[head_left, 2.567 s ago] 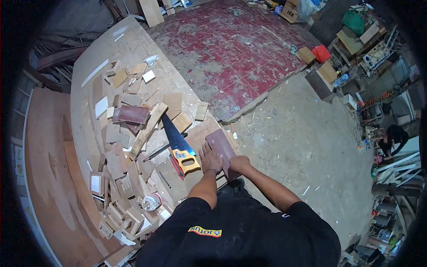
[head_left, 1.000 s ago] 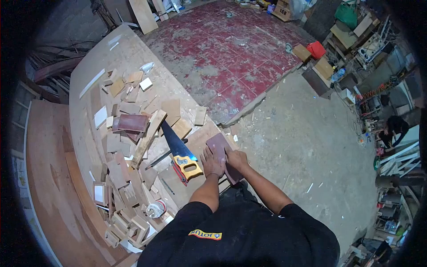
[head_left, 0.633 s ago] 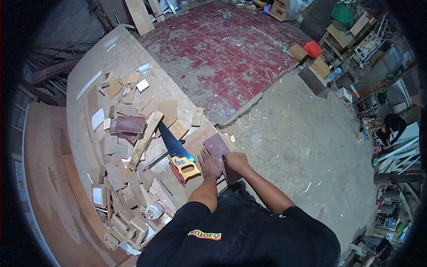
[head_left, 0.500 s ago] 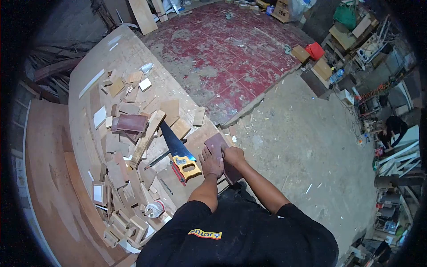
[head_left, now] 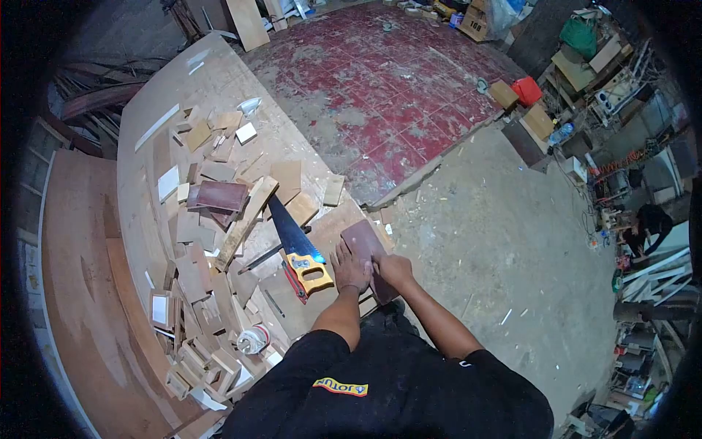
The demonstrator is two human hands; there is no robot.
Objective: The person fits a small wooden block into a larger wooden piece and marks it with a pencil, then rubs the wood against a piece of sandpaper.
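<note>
A reddish-brown board (head_left: pixel 363 235) lies at the edge of the plywood workbench (head_left: pixel 164 117), close to my body. My left hand (head_left: pixel 351 272) rests flat on its left side, fingers stretched out. Against the board's right edge is my right hand (head_left: pixel 395 271), its fingers curled closed; whatever they hold, if anything, is hidden. Left of my left hand lies a handsaw (head_left: pixel 296 245) with a yellow handle, its blade pointing away from me. Beside the saw handle are a red-handled tool (head_left: pixel 293 282) and a dark slim bar (head_left: pixel 260 259).
Many wood offcuts (head_left: pixel 201 249) are heaped on the bench's left half, near a white tub (head_left: pixel 253 340). A long wooden panel (head_left: pixel 80 278) stands further left. Debris dots the concrete floor (head_left: pixel 482 241) on the right. Another person (head_left: pixel 647 228) sits at the far right.
My right hand has slid a little toward my body along the board's edge. My left hand stays on the board. The whole view has shifted slightly.
</note>
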